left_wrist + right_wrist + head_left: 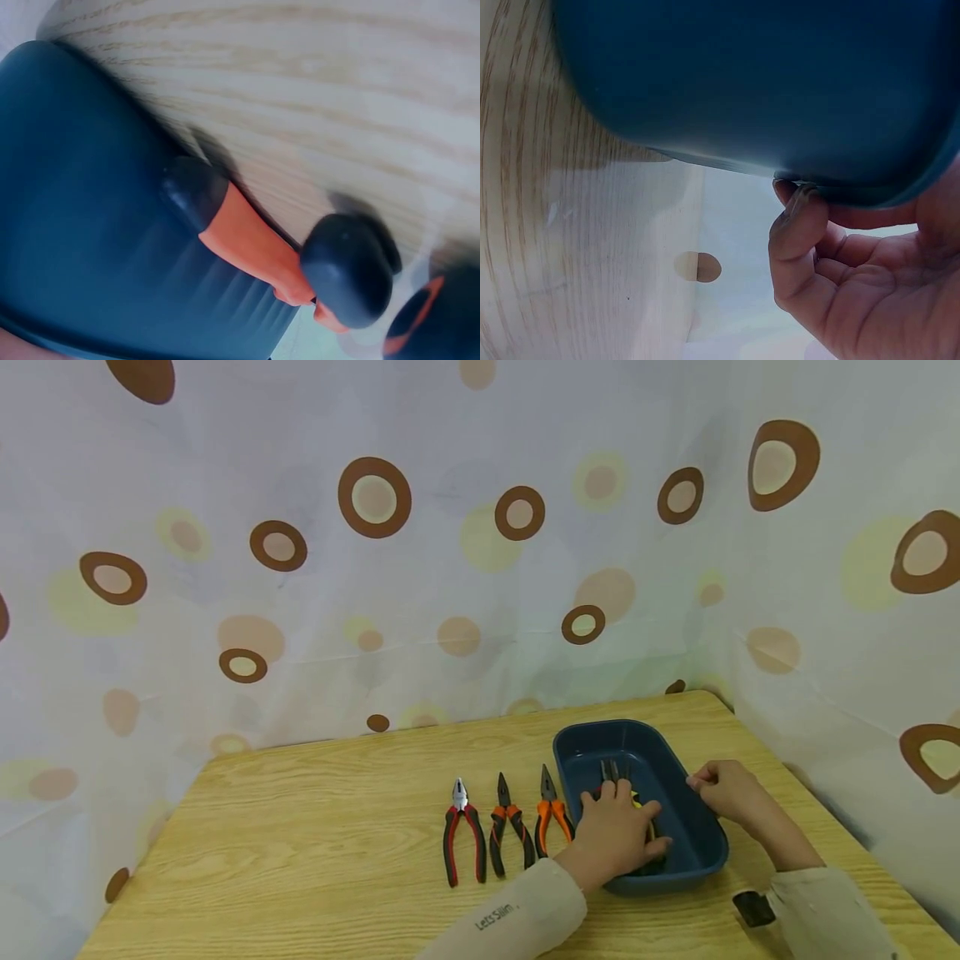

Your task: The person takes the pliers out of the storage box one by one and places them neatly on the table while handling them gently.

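A dark blue plastic bin (678,810) stands on the right of the table. My left hand (611,831) reaches down into it, fingers spread over several pliers (615,770). Their metal noses and a bit of yellow handle show past the fingers; the rest is hidden under the hand. At the bin's right side, my right hand (727,789) pinches the rim between thumb and fingers, also seen in the right wrist view. Orange-and-black long-nose pliers (549,806) lie close against the bin's left side, near my left wrist.
Left of the orange-handled pliers lie another pair of long-nose pliers (504,814) with black and orange handles and red-and-black combination pliers (459,827). They stand in a row on the wooden table (315,843). A patterned curtain (420,585) hangs behind and to the right.
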A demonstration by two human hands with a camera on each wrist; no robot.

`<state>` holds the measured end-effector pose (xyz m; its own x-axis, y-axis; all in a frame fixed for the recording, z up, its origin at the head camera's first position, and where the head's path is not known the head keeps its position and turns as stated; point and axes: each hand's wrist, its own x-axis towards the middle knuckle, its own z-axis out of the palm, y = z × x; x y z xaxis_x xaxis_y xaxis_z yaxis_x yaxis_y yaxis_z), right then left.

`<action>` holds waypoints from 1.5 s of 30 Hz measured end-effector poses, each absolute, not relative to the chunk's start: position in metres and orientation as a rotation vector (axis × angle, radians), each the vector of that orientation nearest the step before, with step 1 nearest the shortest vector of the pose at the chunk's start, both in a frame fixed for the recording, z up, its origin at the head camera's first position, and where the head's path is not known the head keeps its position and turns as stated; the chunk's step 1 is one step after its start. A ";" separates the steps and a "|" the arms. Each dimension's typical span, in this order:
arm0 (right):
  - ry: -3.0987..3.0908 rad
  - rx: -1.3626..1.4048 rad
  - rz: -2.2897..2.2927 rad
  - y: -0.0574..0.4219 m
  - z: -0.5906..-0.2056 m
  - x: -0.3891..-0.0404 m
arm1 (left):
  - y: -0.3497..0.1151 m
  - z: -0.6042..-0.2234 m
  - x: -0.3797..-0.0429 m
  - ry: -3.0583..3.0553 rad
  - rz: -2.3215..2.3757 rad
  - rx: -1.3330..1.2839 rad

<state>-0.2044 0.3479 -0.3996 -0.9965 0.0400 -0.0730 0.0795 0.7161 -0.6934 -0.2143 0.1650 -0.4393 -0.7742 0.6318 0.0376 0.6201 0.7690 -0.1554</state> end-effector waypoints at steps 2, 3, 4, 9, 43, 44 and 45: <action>2.861 0.100 -1.159 0.348 -0.399 -0.205 | 0.164 -0.439 -0.215 -2.861 0.182 -1.019; 2.859 0.101 -1.159 0.347 -0.399 -0.205 | 0.164 -0.439 -0.215 -2.855 0.167 -1.015; 2.857 0.102 -1.160 0.347 -0.399 -0.205 | 0.164 -0.439 -0.215 -2.850 0.145 -1.006; 2.846 0.107 -1.173 0.347 -0.398 -0.206 | 0.164 -0.439 -0.214 -2.830 0.045 -0.893; 2.850 0.067 -1.182 0.343 -0.403 -0.211 | 0.154 -0.441 -0.220 -2.849 -0.185 -0.846; 2.847 0.067 -1.187 0.343 -0.403 -0.211 | 0.153 -0.442 -0.221 -2.842 -0.227 -0.853; 2.844 0.068 -1.193 0.344 -0.404 -0.210 | 0.153 -0.442 -0.221 -2.836 -0.279 -0.859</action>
